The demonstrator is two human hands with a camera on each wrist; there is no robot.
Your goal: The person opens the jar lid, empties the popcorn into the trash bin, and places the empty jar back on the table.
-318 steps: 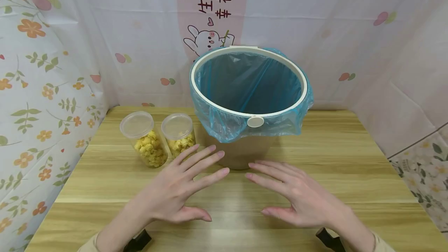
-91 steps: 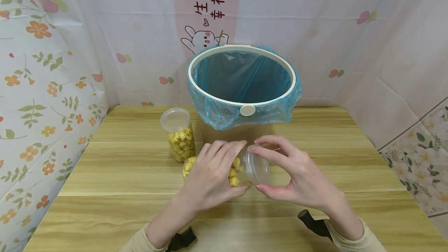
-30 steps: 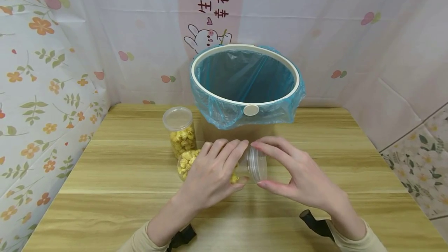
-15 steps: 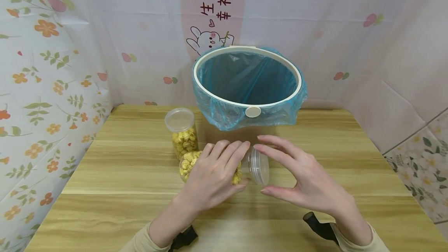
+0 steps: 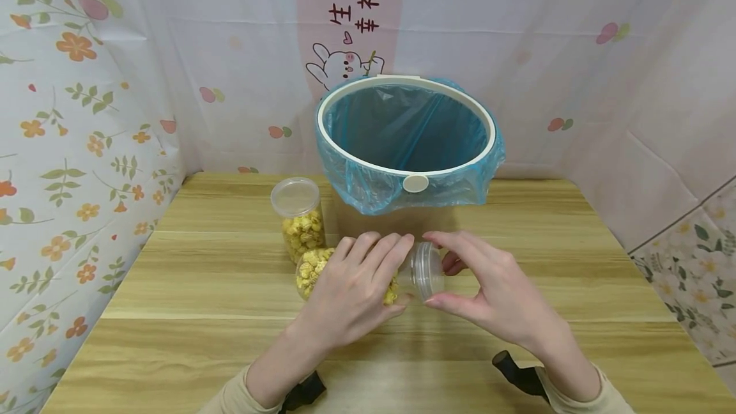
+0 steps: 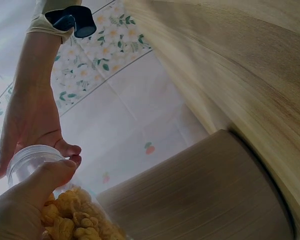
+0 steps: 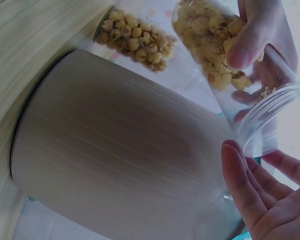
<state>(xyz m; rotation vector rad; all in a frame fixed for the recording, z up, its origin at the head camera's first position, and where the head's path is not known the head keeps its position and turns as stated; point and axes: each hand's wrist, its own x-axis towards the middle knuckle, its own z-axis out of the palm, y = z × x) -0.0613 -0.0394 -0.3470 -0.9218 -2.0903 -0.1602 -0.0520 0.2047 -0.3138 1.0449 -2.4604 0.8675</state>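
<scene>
A clear plastic jar (image 5: 310, 270) of yellow popcorn lies sideways in my left hand (image 5: 351, 292), its lidded end toward the right. My left fingers wrap over the jar's middle, with the thumb underneath. My right hand (image 5: 500, 292) holds the clear screw lid (image 5: 427, 271) between thumb and fingers at its edge. In the right wrist view the lid (image 7: 262, 125) sits on the jar's mouth, and popcorn (image 7: 210, 40) fills the far part. Behind the held jar stands a second lidded popcorn jar (image 5: 301, 232), upright on the table.
A grey-brown bin (image 7: 115, 150) stands just behind my hands, lined with a blue plastic bag (image 5: 374, 193) under a white ring (image 5: 493, 136). The wooden table (image 5: 190, 337) ends at printed cloth (image 5: 241, 82) at the back and sides.
Earlier both jars stood upright at the left and my hands were empty. Half a second ago my right fingers were spread off the lid; now they close on it again.
</scene>
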